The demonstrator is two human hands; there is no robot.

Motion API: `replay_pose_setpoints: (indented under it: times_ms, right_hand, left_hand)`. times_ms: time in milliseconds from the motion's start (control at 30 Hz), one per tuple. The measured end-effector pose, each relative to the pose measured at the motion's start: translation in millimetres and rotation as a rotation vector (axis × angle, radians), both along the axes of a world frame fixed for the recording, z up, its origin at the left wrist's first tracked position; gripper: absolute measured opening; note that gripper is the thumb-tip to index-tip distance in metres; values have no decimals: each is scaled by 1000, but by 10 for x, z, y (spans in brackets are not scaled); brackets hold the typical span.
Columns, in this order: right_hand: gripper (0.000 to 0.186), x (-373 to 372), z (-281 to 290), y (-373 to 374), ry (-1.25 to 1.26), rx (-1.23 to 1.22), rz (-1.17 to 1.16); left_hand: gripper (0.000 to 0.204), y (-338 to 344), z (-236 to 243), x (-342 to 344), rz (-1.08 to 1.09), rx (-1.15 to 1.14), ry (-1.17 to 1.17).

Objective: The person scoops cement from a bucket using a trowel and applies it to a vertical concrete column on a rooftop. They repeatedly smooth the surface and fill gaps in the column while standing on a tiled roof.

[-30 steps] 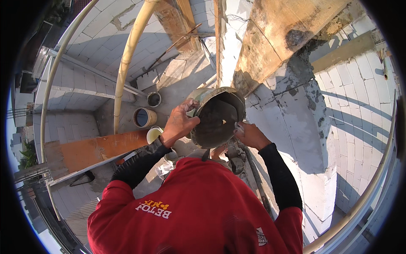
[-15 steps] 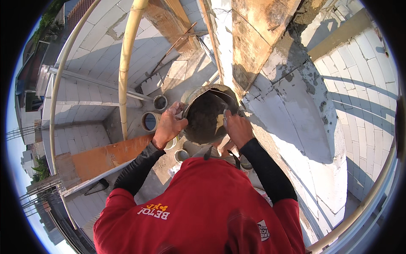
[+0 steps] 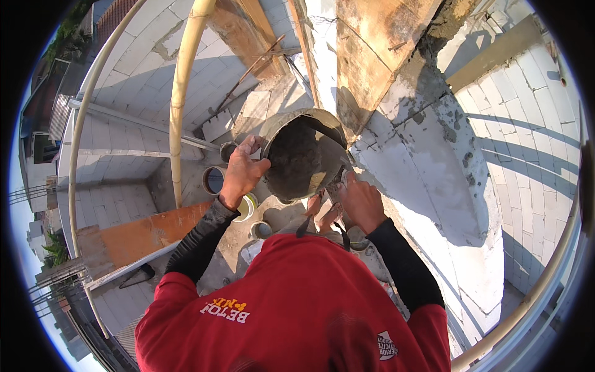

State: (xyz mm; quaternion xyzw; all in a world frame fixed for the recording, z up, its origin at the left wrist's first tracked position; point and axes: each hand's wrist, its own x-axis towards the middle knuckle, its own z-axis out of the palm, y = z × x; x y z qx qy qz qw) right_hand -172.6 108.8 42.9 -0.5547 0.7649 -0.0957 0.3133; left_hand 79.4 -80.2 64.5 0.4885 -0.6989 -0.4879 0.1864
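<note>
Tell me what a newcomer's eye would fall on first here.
Likely the red shirt filling the bottom center. Above it is a tilted bucket of grey mix, the left hand at its left rim, the right hand by its right side. A yellowish pole stands out at upper left.

Right hand [image 3: 361,201] (slightly) farther from the bucket [image 3: 282,124] than a moment ago

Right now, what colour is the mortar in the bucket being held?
Dark grey; the mortar shows best in the head view.
</note>
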Motion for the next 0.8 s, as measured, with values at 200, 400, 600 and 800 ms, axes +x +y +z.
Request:
replay_pose_setpoints:
  times_ms: [200, 400, 600, 800]
  right_hand:
    - [69, 86, -787, 138, -574, 54, -189]
    - [75, 451, -411, 36, -981, 105, -102]
    - [58, 448, -294, 201, -1372, 244, -264]
    - [38, 256, 151, 715, -1309, 108, -443]
  left_hand:
    - [43, 319, 290, -439, -17, 59, -37]
    - [45, 147, 403, -299, -76, -32, -8]
    - [48, 48, 126, -97, 9, 99, 37]
    - [52, 183, -257, -295, 162, 351, 287]
